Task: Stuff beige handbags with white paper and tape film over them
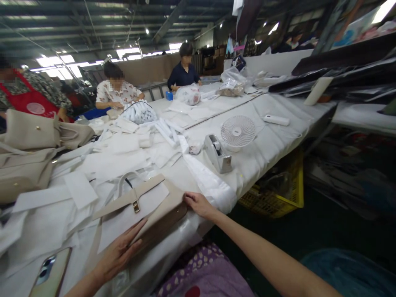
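A beige handbag lies on its side at the near edge of the table, its flap and gold clasp facing up. White paper sits against its front. My left hand rests with straightened fingers on the bag's lower left side. At the bag's right corner, my right hand pinches the edge between thumb and fingers. A pale strap loop rises behind the flap.
A phone lies near left, below loose white sheets. More beige bags are piled left. A tape dispenser and white fan stand to the right. A yellow crate sits under the table. Several people work across it.
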The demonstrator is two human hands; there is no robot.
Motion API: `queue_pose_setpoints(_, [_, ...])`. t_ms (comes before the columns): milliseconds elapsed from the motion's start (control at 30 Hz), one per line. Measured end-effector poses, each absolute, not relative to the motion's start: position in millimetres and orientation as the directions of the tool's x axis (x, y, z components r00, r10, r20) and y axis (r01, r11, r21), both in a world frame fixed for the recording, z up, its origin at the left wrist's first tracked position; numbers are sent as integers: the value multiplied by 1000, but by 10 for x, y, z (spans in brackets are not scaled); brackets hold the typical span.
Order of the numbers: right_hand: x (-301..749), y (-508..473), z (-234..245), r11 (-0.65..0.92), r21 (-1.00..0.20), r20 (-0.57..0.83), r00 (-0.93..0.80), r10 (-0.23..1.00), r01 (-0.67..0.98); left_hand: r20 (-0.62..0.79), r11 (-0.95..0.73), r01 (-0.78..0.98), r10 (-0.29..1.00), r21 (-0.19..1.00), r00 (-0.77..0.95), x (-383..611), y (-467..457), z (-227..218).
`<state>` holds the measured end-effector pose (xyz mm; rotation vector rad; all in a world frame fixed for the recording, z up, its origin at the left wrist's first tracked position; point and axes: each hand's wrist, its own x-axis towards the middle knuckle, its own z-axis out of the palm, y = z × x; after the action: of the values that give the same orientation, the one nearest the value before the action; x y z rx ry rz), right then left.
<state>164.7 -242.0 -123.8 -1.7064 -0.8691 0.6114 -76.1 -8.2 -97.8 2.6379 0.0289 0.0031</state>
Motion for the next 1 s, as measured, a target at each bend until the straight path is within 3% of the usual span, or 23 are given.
queue_pose_setpoints(100, [1538, -2353, -1314, -144, -964, 46, 672, 739, 225, 9, -879, 7, 13, 477, 1000, -758, -64, -986])
queue_pose_setpoints(267, [1438, -2172, -1406, -325, -936, -54, 856, 514, 136, -11, -905, -20, -27, 426, 1000, -773, -77, -1048])
queue_pose_setpoints(400, [1493, -2028, -1430, -405, -913, -122, 905, 406, 58, 10, -923, -92, -95, 374, 995, -766, -124, -1132])
queue_pose_setpoints(600, [1603, -2033, -1456, -367, -930, -177, 866, 468, 8, 42, -921, -88, -78, 380, 996, -762, -152, -1206])
queue_pose_setpoints(767, [1567, -2134, -1433, -301, -953, -125, 844, 521, 44, 58, -920, -70, -51, 386, 997, -786, -133, -1200])
queue_pose_setpoints(1000, [1570, -2064, -1356, -339, -940, -126, 892, 434, 32, 73, -924, -155, -138, 351, 988, -757, -116, -1245])
